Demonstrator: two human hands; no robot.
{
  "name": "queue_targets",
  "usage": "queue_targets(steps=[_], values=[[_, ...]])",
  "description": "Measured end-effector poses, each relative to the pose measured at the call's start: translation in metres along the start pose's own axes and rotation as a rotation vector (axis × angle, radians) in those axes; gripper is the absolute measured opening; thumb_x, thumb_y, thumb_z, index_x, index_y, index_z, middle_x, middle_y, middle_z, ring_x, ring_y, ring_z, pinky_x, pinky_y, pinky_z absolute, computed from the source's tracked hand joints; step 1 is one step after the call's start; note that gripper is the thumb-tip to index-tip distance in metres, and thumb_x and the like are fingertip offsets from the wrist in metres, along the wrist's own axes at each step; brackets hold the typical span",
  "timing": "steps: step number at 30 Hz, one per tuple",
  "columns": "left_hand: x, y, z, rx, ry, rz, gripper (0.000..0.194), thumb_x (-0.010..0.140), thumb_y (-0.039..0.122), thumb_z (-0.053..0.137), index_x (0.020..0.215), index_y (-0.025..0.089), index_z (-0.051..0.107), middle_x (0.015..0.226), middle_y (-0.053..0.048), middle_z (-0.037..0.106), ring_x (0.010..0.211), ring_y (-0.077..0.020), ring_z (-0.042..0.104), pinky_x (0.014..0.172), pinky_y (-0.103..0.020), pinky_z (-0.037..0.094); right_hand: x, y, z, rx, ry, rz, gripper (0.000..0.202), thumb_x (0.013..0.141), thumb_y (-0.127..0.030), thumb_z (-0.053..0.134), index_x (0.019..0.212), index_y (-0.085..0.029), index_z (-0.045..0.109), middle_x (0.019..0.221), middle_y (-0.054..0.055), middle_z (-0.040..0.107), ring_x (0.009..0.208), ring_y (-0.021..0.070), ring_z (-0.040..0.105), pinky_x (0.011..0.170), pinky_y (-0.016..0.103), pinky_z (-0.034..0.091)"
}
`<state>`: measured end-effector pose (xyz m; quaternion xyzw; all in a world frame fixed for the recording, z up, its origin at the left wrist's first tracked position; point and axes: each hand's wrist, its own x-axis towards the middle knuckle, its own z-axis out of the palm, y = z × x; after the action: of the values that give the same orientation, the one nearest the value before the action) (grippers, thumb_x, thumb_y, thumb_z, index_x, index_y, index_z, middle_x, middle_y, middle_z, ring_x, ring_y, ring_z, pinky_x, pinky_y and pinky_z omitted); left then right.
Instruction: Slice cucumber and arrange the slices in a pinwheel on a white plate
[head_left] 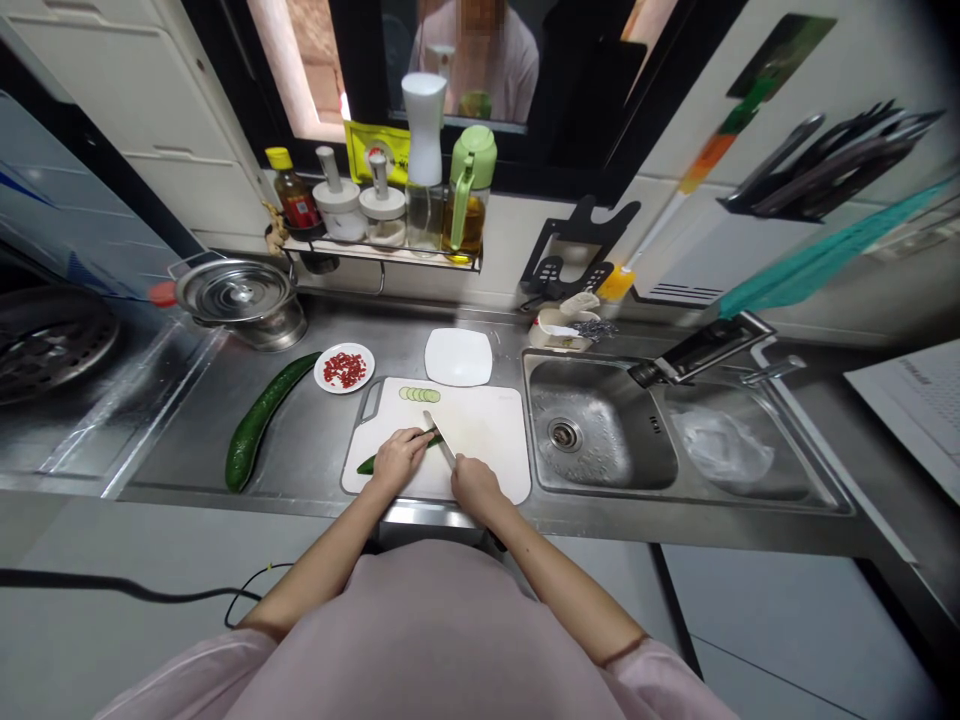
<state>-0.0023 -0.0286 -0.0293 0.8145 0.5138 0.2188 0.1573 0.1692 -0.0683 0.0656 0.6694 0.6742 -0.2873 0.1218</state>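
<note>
On the white cutting board [487,425], my left hand [400,458] is closed over a piece of dark green cucumber [366,466], pressing it to the board. My right hand [477,488] grips the handle of a kitchen knife [442,435]. Its blade points up and to the left and rests at the cucumber's right end, close to my left fingertips. A row of overlapping pale cucumber slices [420,395] lies near the board's upper left. The underside of the held piece is hidden by my left hand.
Left of the board lie a whole cucumber [255,435] and a small plate [319,372] of chopped red pieces. A white square plate [458,357] sits behind the board. The sink [600,470] is at right, a lidded steel pot [277,318] at left. Bottles line a wall rack [360,250].
</note>
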Motion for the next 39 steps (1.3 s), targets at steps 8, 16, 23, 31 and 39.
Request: queue_targets(steps=[8, 16, 23, 31, 39], values=[[0.0, -0.004, 0.004, 0.004, 0.037, 0.031, 0.029, 0.092, 0.026, 0.051, 0.114, 0.029, 0.069, 0.107, -0.004, 0.067, 0.097, -0.0168, 0.059, 0.087, -0.03, 0.049, 0.012, -0.002, 0.006, -0.008, 0.008, -0.013, 0.029, 0.09, -0.011, 0.037, 0.111, -0.01, 0.059, 0.103, 0.017, 0.068, 0.098, 0.0244, 0.065, 0.076, 0.03, 0.045], [0.0, -0.004, 0.005, 0.008, 0.026, 0.019, 0.029, 0.092, 0.026, 0.05, 0.114, 0.029, 0.069, 0.109, -0.004, 0.067, 0.098, -0.0167, 0.059, 0.087, -0.03, 0.048, 0.026, -0.005, 0.014, -0.013, 0.041, -0.027, 0.029, 0.09, -0.009, 0.036, 0.11, -0.011, 0.058, 0.103, 0.017, 0.068, 0.097, 0.0237, 0.066, 0.076, 0.03, 0.046], [0.0, -0.003, 0.003, 0.012, 0.024, 0.014, 0.029, 0.093, 0.027, 0.049, 0.113, 0.028, 0.07, 0.109, -0.003, 0.068, 0.098, -0.0167, 0.059, 0.088, -0.03, 0.048, 0.031, -0.009, 0.018, -0.005, 0.05, -0.005, 0.03, 0.088, -0.007, 0.037, 0.11, -0.011, 0.057, 0.102, 0.017, 0.069, 0.099, 0.0237, 0.066, 0.077, 0.03, 0.047], [0.001, -0.001, 0.0, 0.003, 0.029, 0.01, 0.028, 0.092, 0.026, 0.05, 0.112, 0.029, 0.07, 0.108, -0.004, 0.068, 0.096, -0.0169, 0.06, 0.086, -0.03, 0.049, 0.035, -0.007, 0.026, 0.015, 0.062, 0.003, 0.029, 0.089, -0.008, 0.037, 0.11, -0.011, 0.057, 0.098, 0.017, 0.069, 0.097, 0.0233, 0.067, 0.076, 0.03, 0.048], [-0.001, 0.002, 0.0, 0.037, 0.043, 0.014, 0.028, 0.092, 0.026, 0.05, 0.11, 0.028, 0.071, 0.108, -0.004, 0.069, 0.095, -0.0171, 0.06, 0.086, -0.03, 0.049, 0.042, -0.011, 0.021, 0.038, 0.079, -0.014, 0.032, 0.09, -0.01, 0.036, 0.115, -0.011, 0.057, 0.1, 0.017, 0.069, 0.098, 0.0235, 0.066, 0.077, 0.03, 0.047]])
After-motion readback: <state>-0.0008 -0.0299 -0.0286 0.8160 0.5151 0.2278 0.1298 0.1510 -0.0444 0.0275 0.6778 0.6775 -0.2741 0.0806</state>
